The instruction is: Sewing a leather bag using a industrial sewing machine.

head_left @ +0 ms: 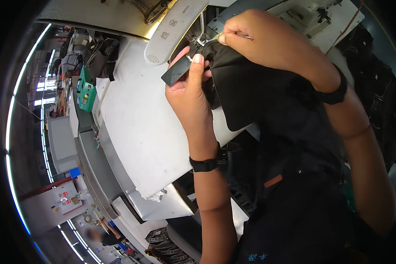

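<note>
1. Workshop space is seen at far left, with strip lights (13, 99) and a green box (87, 90) beyond a white tabletop (136, 132).
2. Above the tabletop, a pale machine head (176, 33) is slanted from upper right to lower left.
3. Below its edge, a dark flat tab (177, 74) is held by the left hand (190, 92), its long axis slanted from lower left to upper right. The thumb is pressed down, with no wide gap visible; the fingers behind are partly hidden.
4. Just above the left thumb, a metal foot (201, 40) is seen.
5. From beside that foot, a thin toothed metal strip (213, 39) is run rightward, roughly crosswise. It is pinched by the closed thumb and fingers of the right hand (259, 39), the nearer hand to it; the left thumb is below and left of it.
6. Dark cloth (242, 88) is draped below the right hand; whether it is joined to the strip cannot be told.
7. At far right, dark fabric (374, 92) is seen.
</note>
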Demonstrator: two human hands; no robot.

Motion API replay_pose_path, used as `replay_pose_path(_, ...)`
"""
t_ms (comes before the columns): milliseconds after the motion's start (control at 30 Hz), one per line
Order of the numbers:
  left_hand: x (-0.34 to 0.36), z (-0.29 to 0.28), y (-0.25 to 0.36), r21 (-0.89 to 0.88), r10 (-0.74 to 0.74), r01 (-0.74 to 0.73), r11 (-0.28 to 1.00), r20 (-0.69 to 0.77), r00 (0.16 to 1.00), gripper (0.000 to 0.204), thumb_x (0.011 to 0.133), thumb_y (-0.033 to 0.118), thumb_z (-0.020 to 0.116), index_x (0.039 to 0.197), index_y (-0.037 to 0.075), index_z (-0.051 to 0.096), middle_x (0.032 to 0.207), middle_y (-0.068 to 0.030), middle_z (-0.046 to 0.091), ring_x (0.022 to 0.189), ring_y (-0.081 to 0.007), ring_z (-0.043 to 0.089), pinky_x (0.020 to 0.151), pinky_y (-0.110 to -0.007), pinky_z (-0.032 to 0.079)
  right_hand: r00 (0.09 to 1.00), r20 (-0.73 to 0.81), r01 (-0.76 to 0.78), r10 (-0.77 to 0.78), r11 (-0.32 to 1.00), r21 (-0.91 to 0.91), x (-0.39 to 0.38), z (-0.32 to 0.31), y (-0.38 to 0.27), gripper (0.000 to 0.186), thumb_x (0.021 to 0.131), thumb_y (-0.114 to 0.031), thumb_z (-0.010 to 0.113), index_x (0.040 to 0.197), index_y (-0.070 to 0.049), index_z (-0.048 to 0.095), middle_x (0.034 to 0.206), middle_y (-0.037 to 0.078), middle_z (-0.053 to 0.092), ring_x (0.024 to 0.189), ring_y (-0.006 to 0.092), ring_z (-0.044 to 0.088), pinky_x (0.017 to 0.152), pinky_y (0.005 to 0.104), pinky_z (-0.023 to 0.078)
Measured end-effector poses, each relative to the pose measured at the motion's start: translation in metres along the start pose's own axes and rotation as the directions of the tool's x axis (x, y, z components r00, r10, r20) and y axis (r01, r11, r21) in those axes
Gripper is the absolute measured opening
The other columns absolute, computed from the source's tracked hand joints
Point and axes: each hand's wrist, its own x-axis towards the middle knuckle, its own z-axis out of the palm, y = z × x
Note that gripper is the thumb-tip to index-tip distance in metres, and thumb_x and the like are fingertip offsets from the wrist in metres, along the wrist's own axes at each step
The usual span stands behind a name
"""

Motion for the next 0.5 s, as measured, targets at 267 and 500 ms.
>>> replay_pose_path(267,-0.003,0.006,-0.001,0.074,0.122,-0.123,0.99,0.016,0.992,0.036,0.094,0.008,0.076,0.124,-0.006,0.062,0.088,-0.009,0.071,0.074,-0.0099,0.064,0.07,-0.021,0.051,0.988,0.022,0.157,-0.155,0.975,-0.155,-0.004,-0.017,-0.016,0.029,0.089,-0.018,0.06,0.072,0.005,0.063,0.074,0.028,0.064,0.069,0.046,0.065,0.061,0.051,0.049)
replay_pose_path(500,0.005,0.003,-0.004,0.1,0.154,-0.155,0.983,0.017,0.988,0.036,0.094,0.008,0.077,0.123,-0.008,0.062,0.086,-0.0099,0.071,0.073,-0.0105,0.065,0.069,-0.022,0.052,1.0,0.01,0.028,-0.027,0.99,-0.136,0.004,-0.023,-0.019,0.03,0.09,-0.019,0.06,0.073,0.006,0.064,0.072,0.03,0.062,0.066,0.0478,0.063,0.06,0.0517,0.049)
